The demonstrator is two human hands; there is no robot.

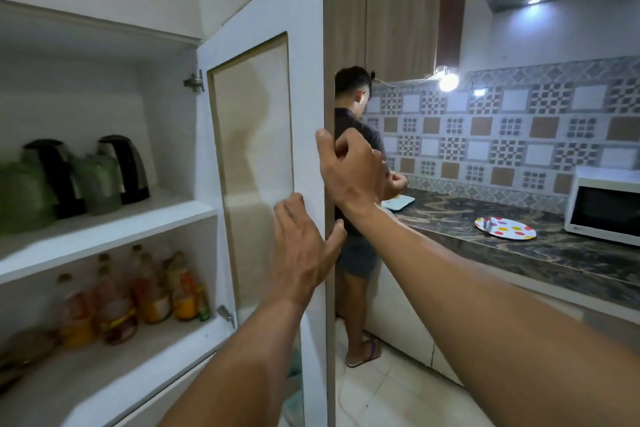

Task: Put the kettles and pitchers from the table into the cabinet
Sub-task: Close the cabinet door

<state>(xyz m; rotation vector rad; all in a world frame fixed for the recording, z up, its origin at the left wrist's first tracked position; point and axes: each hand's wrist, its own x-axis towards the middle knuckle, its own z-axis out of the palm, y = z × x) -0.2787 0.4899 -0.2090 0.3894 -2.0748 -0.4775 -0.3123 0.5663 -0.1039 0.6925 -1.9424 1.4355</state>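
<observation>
The white cabinet stands open on the left, its door (304, 87) swung out toward me. On the middle shelf (114, 232) stand two steel-and-black kettles (128, 166) (52, 173) and two green pitchers (98, 184) (20, 198), close together and blurred. My right hand (349, 170) grips the door's outer edge, fingers curled around it. My left hand (304, 246) lies flat on the door's inner face a little lower, thumb hooked over the edge.
Several bottles (145, 291) fill the lower shelf. Another person (356, 184) stands behind the door at a dark marble counter (519, 246). A dotted plate (505, 228) and a white microwave (606, 204) sit on the counter.
</observation>
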